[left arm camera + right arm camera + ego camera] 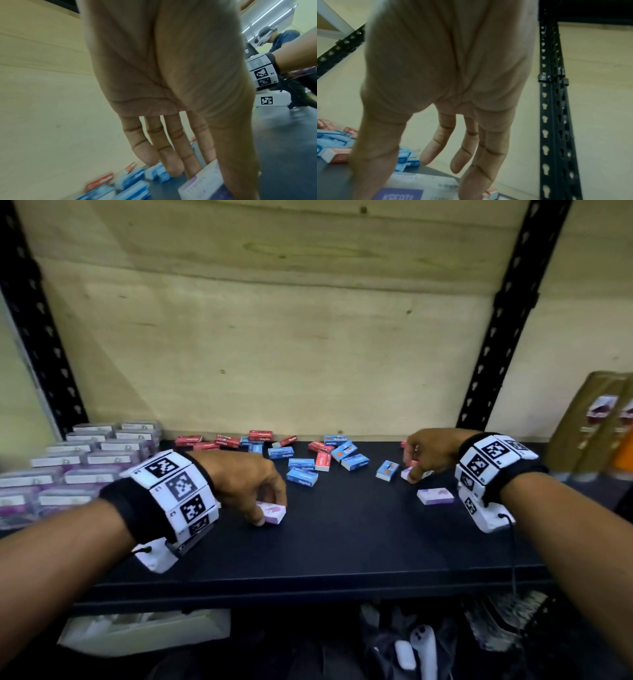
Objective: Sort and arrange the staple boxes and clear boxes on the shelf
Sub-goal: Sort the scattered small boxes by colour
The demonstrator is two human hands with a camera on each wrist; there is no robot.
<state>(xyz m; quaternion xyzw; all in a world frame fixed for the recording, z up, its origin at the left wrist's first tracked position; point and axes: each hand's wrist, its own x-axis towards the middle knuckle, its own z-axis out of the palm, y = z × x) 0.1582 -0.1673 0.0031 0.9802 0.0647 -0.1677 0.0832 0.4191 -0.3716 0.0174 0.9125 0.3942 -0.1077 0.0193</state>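
On the black shelf [342, 542], my left hand [265, 510] pinches a purple-and-white staple box [275, 513] that lies on the surface. The left wrist view shows my left hand [214, 180] with thumb and fingers on that box [202, 188]. My right hand [412, 470] pinches a second purple box [426, 473] at the right. In the right wrist view, my right hand [419, 188] straddles this box [426, 181]. A third purple box [435, 495] lies free nearby. Blue staple boxes [301, 474] and red staple boxes [226, 441] lie scattered at the back. Clear boxes [85, 463] sit in rows at the left.
A plywood back panel [274, 354] closes the shelf, between black perforated uprights [493, 337]. Brown packages [596, 433] stand at the far right. Loose white items [421, 645] lie on the level below. Another person [281, 39] stands beyond my right arm.
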